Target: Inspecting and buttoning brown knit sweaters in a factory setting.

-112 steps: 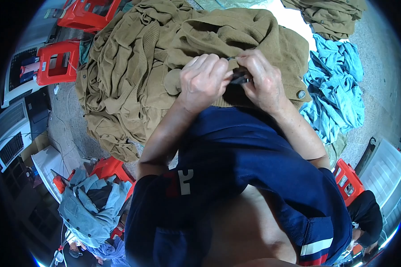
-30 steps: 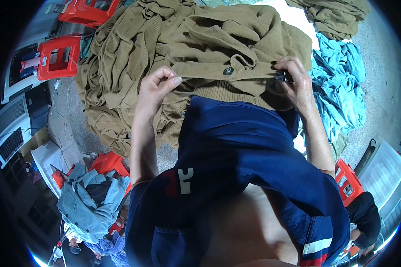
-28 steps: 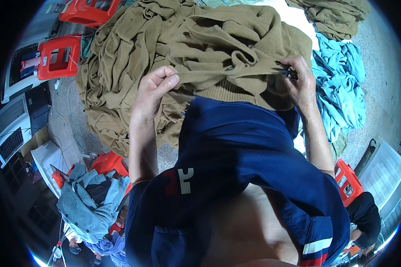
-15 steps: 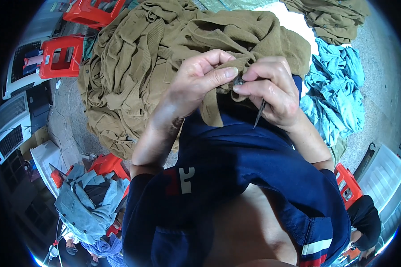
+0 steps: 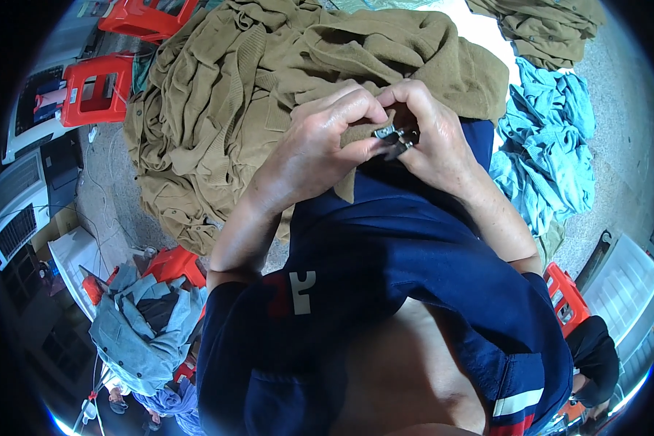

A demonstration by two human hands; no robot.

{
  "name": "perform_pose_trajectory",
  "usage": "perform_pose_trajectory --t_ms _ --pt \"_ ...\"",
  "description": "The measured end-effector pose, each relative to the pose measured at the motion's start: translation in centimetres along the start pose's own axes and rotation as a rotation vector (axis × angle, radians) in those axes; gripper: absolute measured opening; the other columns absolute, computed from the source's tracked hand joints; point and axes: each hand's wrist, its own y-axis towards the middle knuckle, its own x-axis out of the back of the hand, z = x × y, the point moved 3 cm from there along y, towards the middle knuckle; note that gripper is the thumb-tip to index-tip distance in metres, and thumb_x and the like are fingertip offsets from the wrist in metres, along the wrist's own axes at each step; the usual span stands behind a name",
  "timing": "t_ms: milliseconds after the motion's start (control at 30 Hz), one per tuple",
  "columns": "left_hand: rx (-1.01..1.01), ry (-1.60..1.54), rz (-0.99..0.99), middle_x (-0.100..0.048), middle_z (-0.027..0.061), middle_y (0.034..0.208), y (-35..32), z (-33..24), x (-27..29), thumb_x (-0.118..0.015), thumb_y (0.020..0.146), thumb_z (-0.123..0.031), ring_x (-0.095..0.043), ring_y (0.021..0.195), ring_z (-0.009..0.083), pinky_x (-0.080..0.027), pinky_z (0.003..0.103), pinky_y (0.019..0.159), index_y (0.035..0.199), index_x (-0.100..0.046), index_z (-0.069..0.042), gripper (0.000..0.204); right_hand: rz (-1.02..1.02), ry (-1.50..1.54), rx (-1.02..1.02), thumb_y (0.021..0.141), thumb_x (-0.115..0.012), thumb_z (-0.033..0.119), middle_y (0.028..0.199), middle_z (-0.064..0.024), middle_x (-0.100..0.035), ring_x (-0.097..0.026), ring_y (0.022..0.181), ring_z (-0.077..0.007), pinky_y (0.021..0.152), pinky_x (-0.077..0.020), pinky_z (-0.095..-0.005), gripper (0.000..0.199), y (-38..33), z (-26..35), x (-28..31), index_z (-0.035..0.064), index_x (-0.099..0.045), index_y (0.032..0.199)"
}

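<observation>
My left hand (image 5: pixel 314 142) pinches an edge of an olive-brown knit garment (image 5: pixel 414 47), and a strip of it hangs below the fingers. Close against it, my right hand (image 5: pixel 441 145) is curled around a small pointed metal tool (image 5: pixel 404 142), which looks like thread snips. Its metal parts show between the two hands, next to the pinched cloth. My fingers partly hide the tool, so I cannot tell whether its blades touch the fabric. The garment's bulk lies in folds beyond my hands, over my dark blue clothes.
A heap of brown garments (image 5: pixel 189 131) spreads out to the left. Light blue knits (image 5: pixel 548 145) lie at right, with more brown ones (image 5: pixel 548 33) behind. Red stools (image 5: pixel 98 91) stand at left, and a grey-blue garment (image 5: pixel 138 327) lies lower left. Other people are at both lower edges.
My hands have come closer together and turned inward. The tool's point, which stuck out below my right hand, is now drawn up between both hands beside the cloth.
</observation>
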Motion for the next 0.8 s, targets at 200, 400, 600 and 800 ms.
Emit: perform_pose_trajectory --t_ms 200,400,600,800 --pt "-0.044 -0.017 -0.083 -0.061 0.0088 0.086 -0.2 0.4 -0.3 -0.073 0.075 -0.006 -0.063 0.077 0.0226 -0.051 0.031 0.067 0.089 -0.057 -0.001 0.022 -0.074 -0.096 -0.167 0.074 -0.076 0.004 0.076 -0.0079 -0.061 -0.065 0.07 -0.0244 0.059 -0.0506 -0.0343 0.027 -0.4 -0.2 0.0 0.0044 -0.051 0.083" --pt "-0.107 -0.01 -0.132 -0.062 0.0124 0.089 -0.9 0.7 -1.2 -0.069 0.073 -0.002 -0.063 0.08 0.0273 -0.052 0.032 0.069 0.087 -0.056 -0.001 0.019 -0.3 -0.146 0.039 0.065 -0.075 -0.003 0.075 -0.0079 -0.059 -0.063 0.068 -0.0229 0.054 -0.0497 -0.0307 0.031 -0.9 -0.3 0.0 0.0039 -0.05 0.081" --pt "-0.023 0.135 -0.173 -0.059 0.0114 0.092 -1.2 0.3 -1.9 -0.072 0.073 -0.004 -0.063 0.083 0.0284 -0.052 0.035 0.068 0.097 -0.055 -0.004 0.03 -0.299 -0.192 0.136 0.058 -0.068 -0.011 0.077 -0.0081 -0.058 -0.063 0.067 -0.0215 0.052 -0.0495 -0.0301 0.031 -1.2 -0.8 -0.2 0.0032 -0.052 0.081" --pt "-0.022 0.436 -0.022 -0.052 0.0089 0.08 -1.3 0.5 -1.3 -0.075 0.072 -0.009 -0.06 0.073 0.0273 -0.048 0.036 0.06 0.088 -0.055 -0.006 0.026 -0.255 -0.236 0.094 0.058 -0.068 -0.01 0.073 -0.0099 -0.059 -0.064 0.067 -0.024 0.053 -0.0486 -0.0297 0.027 -1.3 -1.4 -0.8 0.0026 -0.052 0.076"
